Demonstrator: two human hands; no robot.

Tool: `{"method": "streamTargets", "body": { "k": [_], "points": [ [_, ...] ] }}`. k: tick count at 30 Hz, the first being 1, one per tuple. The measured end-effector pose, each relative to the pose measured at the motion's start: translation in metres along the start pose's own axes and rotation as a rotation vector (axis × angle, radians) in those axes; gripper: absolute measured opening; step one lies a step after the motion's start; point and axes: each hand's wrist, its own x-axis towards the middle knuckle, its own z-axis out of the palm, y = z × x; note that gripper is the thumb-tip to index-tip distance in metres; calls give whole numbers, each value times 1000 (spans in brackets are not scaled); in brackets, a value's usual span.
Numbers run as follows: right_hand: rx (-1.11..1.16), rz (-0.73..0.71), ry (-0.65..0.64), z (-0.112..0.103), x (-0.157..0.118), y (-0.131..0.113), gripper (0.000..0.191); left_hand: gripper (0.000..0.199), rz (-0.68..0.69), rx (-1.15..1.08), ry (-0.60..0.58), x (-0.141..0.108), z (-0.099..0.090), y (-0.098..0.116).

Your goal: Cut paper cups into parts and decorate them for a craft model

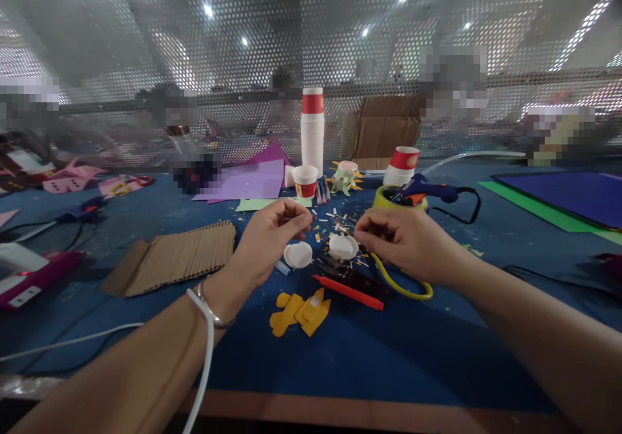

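My left hand (275, 233), with a bracelet at the wrist, is held above the table with thumb and fingertips pinched together. To its right my right hand (405, 239) is in a similar pinch; whatever is between the fingers of either hand is too small to make out. Below and between them lie two small white paper discs (298, 255), the right one close to my right fingertips. Scissors with a yellow handle (422, 293) lie partly under my right hand. Nearer me are a red marker (350, 293) and yellow paper cut-outs (301, 312).
Paper scraps (335, 217) litter the middle. Behind stand a tall stack of paper cups (312, 139), a single cup (305, 184) and a decorated cup (344, 176). A blue glue gun (427, 189) rests on a yellow tape roll (383, 197). Corrugated cardboard (187, 256) lies left.
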Motion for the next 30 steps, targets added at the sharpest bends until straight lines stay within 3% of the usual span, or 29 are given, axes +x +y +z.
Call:
{"method": "streamTargets", "body": {
  "k": [3,5,7,11,13,17,19,23,27,30],
  "points": [
    [-83,7,-82,-1,0,1,17,12,-146,-174,35,2,0,1],
    [-102,-12,-35,-1,-1,0,17,11,-221,-249,49,2,2,0],
    [-112,-48,97,-2,-4,-3,17,9,-224,-291,71,3,3,0],
    [-227,-121,448,-4,-8,-4,20,8,-106,-313,195,8,-2,2],
    [-332,-121,505,-4,-6,2,24,12,-87,-317,249,11,-5,3],
    [-530,12,296,-2,3,18,22,23,-147,-288,201,9,-4,0],
    [-518,43,289,-1,5,19,24,28,-128,-252,118,4,1,-4],
    [-241,-37,317,3,1,4,22,33,-7,-123,-53,-8,13,-8],
    [95,-19,129,13,-3,-8,26,30,97,-32,-192,-17,22,-7],
    [226,45,-4,19,-3,-9,28,26,157,13,-222,-20,26,-7]
  ]
}}
